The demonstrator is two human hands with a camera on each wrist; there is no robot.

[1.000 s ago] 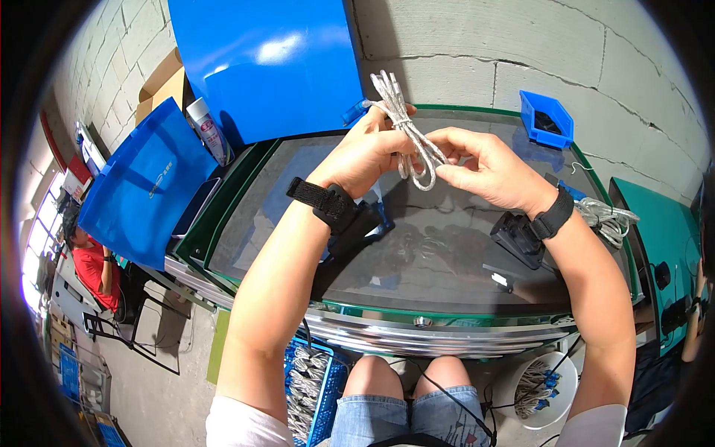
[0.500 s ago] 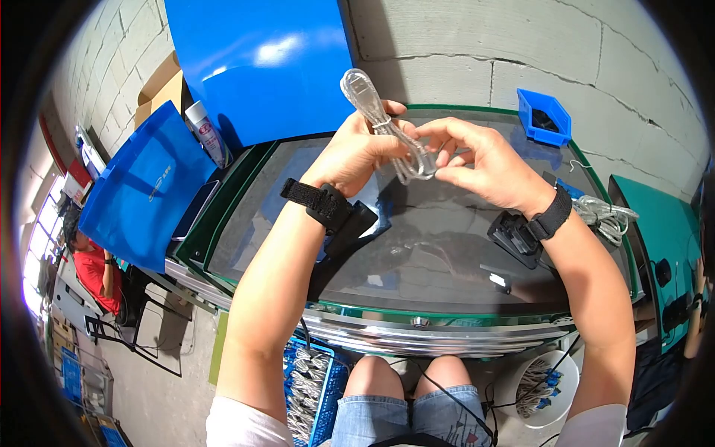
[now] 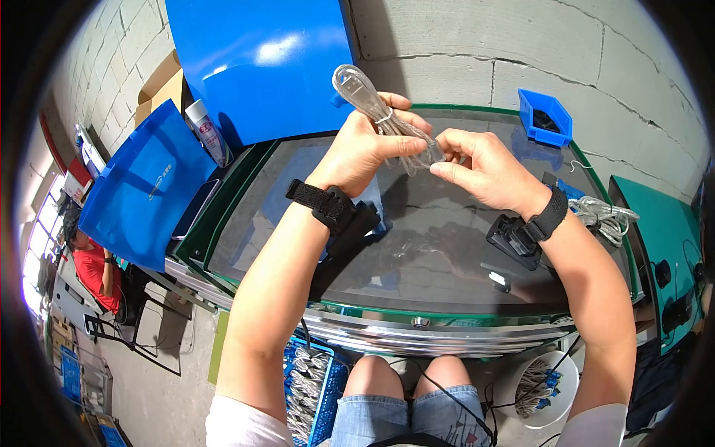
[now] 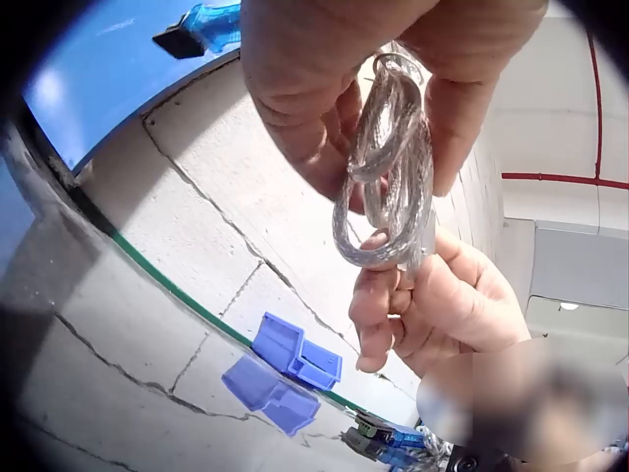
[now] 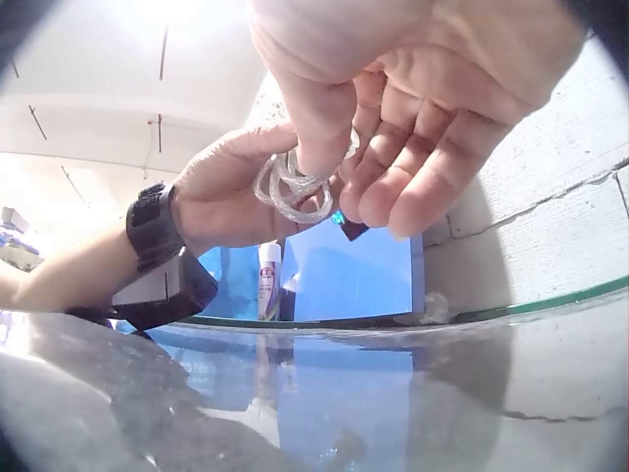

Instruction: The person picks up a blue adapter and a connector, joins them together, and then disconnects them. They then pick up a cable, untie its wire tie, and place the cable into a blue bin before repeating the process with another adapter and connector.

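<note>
Head: the left hand grips a looped cable above the table's far edge; the right hand pinches the cable's lower end. A bin stands at the far right corner. Left wrist: both hands hold the cable. Right wrist: the right thumb touches its loops.

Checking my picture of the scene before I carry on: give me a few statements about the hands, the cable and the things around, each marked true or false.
1. The left hand grips the coiled cable. True.
2. The right hand lies flat on the tabletop. False: it is raised, at the lower end of the coiled cable.
3. The small blue bin holds something dark. True.
4. The white bucket is empty. False: it holds cables with blue connectors.
5. Another cable bundle lies on the right side of the tabletop. True.
</note>
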